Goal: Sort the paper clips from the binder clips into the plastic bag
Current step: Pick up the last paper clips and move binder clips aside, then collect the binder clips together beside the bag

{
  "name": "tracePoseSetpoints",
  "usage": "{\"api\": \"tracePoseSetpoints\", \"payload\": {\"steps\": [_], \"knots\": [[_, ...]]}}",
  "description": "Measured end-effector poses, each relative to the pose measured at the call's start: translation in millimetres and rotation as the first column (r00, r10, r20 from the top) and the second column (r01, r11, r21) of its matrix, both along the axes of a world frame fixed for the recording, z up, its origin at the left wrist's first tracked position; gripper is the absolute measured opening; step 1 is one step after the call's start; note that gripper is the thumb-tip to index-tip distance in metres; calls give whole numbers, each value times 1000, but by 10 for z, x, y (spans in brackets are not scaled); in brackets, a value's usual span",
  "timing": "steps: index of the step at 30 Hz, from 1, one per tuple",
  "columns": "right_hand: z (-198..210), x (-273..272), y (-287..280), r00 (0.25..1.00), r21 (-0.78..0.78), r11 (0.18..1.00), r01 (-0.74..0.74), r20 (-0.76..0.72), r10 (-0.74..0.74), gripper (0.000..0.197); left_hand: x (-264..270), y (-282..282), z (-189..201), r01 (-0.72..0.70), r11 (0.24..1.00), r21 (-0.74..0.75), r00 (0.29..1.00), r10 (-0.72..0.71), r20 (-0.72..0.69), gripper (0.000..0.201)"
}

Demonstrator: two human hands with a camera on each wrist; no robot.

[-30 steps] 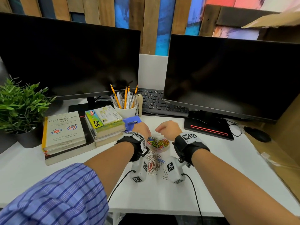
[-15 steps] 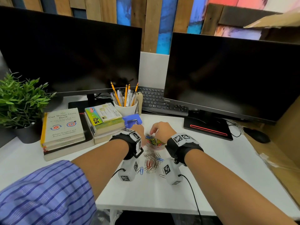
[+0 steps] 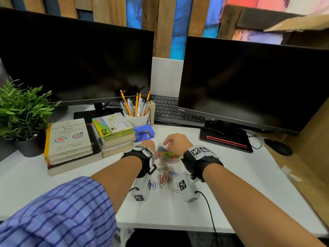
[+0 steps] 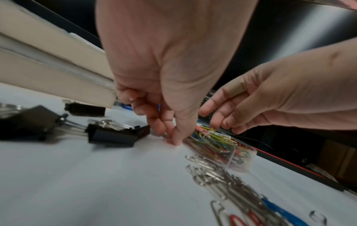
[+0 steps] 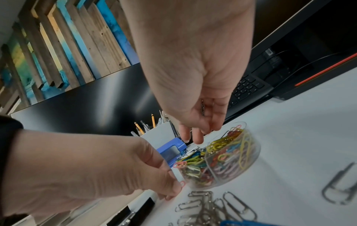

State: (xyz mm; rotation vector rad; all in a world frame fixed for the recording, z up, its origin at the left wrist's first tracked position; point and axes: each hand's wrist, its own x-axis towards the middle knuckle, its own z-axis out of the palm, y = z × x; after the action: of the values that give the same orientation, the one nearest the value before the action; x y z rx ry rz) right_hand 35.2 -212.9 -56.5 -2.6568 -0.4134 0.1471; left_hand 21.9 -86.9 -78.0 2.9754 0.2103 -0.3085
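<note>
A clear round plastic tub (image 3: 168, 155) full of coloured paper clips stands mid-desk. Loose silver, red and blue paper clips (image 3: 165, 175) lie just in front of it. Black binder clips (image 4: 114, 134) sit to the left, by the books. My left hand (image 4: 172, 137) is down on the desk at the tub's left side, thumb and fingers pinching a pink paper clip (image 5: 182, 183). My right hand (image 5: 195, 136) hovers over the tub (image 5: 222, 160) with its fingers hanging loose and pointing down. I cannot tell whether a thin bit of metal between those fingers is a clip.
Two dark monitors (image 3: 249, 82) and a keyboard (image 3: 170, 111) stand at the back. Stacked books (image 3: 114, 132), a blue hole punch (image 3: 143, 133) and a pencil cup (image 3: 136, 118) crowd the left. A plant (image 3: 23, 111) is far left, a mouse (image 3: 278, 147) and cardboard at the right.
My right hand has gone from a loose fist to fingers hanging down over the tub. The left hand has dropped to the desk beside the tub.
</note>
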Motion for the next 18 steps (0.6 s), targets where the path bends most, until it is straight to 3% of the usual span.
{"api": "tracePoseSetpoints", "payload": {"steps": [3,6,12,15,18], "knots": [[-34,-18,7,1000,15,1000,-23,-5,23,18,46,84,11,-28,998,-51,1000,29,12,39],[-95,-33,27,999,9,999,-43,-16,43,22,88,118,89,-139,969,-206,984,159,84,46],[-170,-4,15,1000,28,999,25,15,-26,22,162,107,80,-112,858,-501,976,189,106,10],[-102,-29,-15,999,42,998,43,19,-44,18,140,30,78,-70,858,-508,982,150,117,18],[7,-82,-76,996,93,993,75,39,-79,22,85,14,114,-61,850,-523,980,152,132,8]]}}
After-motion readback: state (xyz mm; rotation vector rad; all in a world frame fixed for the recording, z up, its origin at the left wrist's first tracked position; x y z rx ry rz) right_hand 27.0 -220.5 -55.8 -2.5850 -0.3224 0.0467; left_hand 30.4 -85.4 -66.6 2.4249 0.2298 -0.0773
